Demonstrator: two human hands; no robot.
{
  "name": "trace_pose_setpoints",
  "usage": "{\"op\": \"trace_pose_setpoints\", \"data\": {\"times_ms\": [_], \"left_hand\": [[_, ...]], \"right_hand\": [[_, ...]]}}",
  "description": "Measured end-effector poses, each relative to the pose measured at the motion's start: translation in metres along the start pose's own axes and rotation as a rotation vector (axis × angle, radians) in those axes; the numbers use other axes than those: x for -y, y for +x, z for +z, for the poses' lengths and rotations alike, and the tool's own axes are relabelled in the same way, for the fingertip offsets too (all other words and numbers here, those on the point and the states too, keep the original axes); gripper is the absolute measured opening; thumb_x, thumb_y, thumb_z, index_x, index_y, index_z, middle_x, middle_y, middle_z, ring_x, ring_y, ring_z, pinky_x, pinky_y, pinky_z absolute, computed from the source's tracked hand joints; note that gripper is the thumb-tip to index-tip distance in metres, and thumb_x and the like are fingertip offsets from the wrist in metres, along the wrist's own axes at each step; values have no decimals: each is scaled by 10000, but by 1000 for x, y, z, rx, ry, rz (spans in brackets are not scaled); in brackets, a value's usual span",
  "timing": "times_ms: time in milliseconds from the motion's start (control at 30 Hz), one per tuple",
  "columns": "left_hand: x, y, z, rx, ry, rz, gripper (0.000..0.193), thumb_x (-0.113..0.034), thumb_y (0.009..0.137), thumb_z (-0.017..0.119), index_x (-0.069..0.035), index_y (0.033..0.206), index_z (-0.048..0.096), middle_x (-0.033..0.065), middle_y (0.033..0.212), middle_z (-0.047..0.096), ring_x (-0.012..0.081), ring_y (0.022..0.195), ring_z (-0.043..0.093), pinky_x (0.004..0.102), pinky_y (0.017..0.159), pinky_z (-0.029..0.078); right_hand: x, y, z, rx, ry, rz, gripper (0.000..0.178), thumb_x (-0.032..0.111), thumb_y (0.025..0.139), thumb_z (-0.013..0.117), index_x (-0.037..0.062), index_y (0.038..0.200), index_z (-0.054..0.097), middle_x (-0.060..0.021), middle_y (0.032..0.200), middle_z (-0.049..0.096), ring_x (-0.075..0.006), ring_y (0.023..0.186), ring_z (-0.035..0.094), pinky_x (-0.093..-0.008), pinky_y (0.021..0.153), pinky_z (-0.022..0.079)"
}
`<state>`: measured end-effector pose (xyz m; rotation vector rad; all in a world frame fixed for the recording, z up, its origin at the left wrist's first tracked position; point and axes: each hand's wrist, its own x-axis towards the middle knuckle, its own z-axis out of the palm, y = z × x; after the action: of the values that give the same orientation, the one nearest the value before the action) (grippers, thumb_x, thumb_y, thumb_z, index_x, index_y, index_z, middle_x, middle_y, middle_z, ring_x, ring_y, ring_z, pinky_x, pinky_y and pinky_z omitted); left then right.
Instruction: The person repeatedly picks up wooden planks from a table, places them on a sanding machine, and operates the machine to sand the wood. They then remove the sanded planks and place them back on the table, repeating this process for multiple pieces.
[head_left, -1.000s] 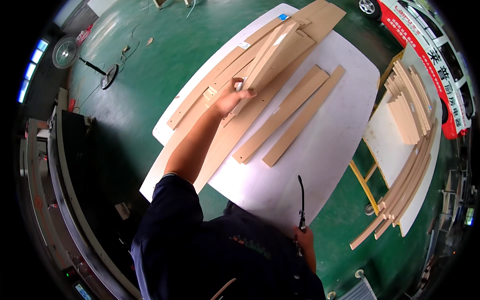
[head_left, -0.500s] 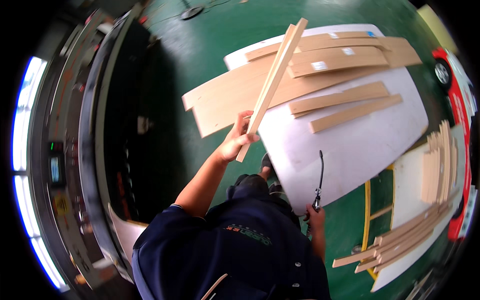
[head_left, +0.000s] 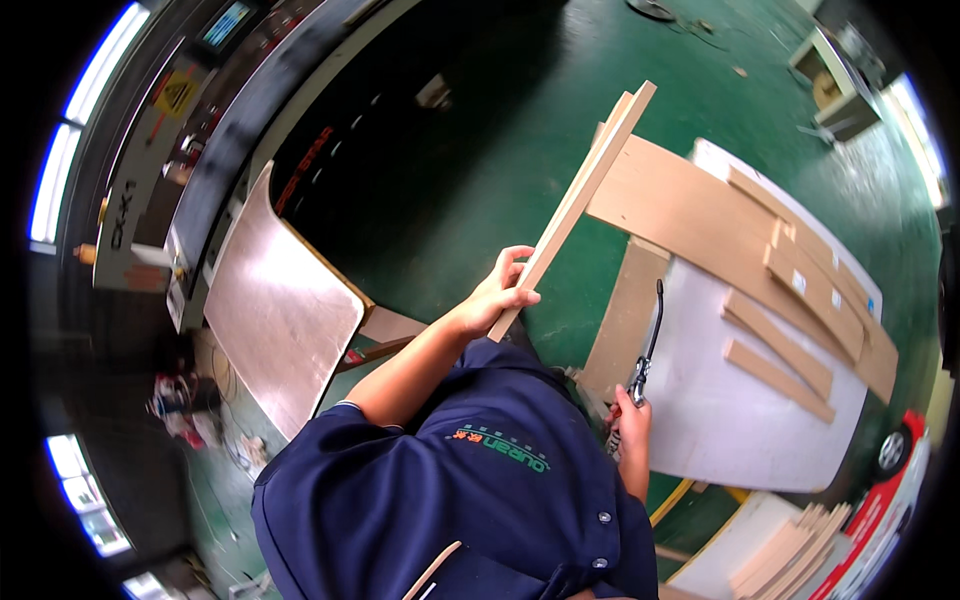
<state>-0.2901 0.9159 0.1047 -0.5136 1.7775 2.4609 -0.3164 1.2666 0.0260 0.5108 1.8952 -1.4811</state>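
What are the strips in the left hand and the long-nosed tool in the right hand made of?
The strips look like wood or wood-look board: pale tan and matte, with straight, clean-cut edges. The tool seems partly metal, since its body shines silvery; its thin, dark nozzle could be plastic, rubber or coated metal.

Head view: L cam of a head-worn fisheye pair, looking steeply down over the navy shirt (head_left: 400, 490), w/ L hand (head_left: 497, 297) and R hand (head_left: 632, 424) at close range, white table (head_left: 695, 420) farther out to R, green floor (head_left: 610, 65) beyond, straight edges bowing rimward.
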Motion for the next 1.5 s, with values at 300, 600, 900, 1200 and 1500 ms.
{"op": "trace_pose_setpoints", "data": {"times_ms": [300, 600, 900, 1200, 1500], "left_hand": [[-35, 11, -127, -312, -190, 142, 836, -245, 796, 751, -165, 1492, 295, 120, 1288, 462, 224, 1194, 457, 381, 1046, 378], [-71, -39, -271, -821, -183, 343, 934, -210, 734, 844, -137, 1481, 288, 114, 1224, 472, 224, 1144, 494, 388, 1003, 432], [-79, -68, -401, -1403, -178, 398, 947, -252, 706, 916, -121, 1447, 341, 138, 1276, 493, 257, 1201, 509, 401, 1060, 435], [-105, -65, -541, -2068, 147, 11, 968, -354, 630, 942, -143, 1417, 418, 242, 1363, 453, 389, 1288, 458, 506, 1101, 398], [-156, -56, -715, -2167, 256, -585, 1058, -526, 619, 877, -176, 1480, 371, 269, 1362, 481, 424, 1313, 441, 514, 1121, 336]], "right_hand": [[116, 59, 108, 178, -228, -109, 292, 321, 957, 706, 88, 827, 589, -12, 689, 592, -125, 525, 603, -237, 411, 385], [253, 75, 290, 410, -542, -303, 310, 352, 949, 704, 89, 832, 588, -22, 687, 598, -132, 521, 605, -234, 406, 390], [370, 153, 506, 631, -835, -401, 362, 351, 973, 690, 84, 776, 545, 3, 615, 544, -93, 445, 539, -234, 382, 379], [484, 201, 752, 824, -1250, -604, 456, 440, 984, 642, 43, 772, 571, -36, 604, 550, -150, 481, 568, -327, 485, 487], [518, 230, 919, 806, -1434, -634, 478, 439, 990, 636, 52, 718, 568, -4, 578, 522, -135, 444, 531, -327, 442, 511]]}}
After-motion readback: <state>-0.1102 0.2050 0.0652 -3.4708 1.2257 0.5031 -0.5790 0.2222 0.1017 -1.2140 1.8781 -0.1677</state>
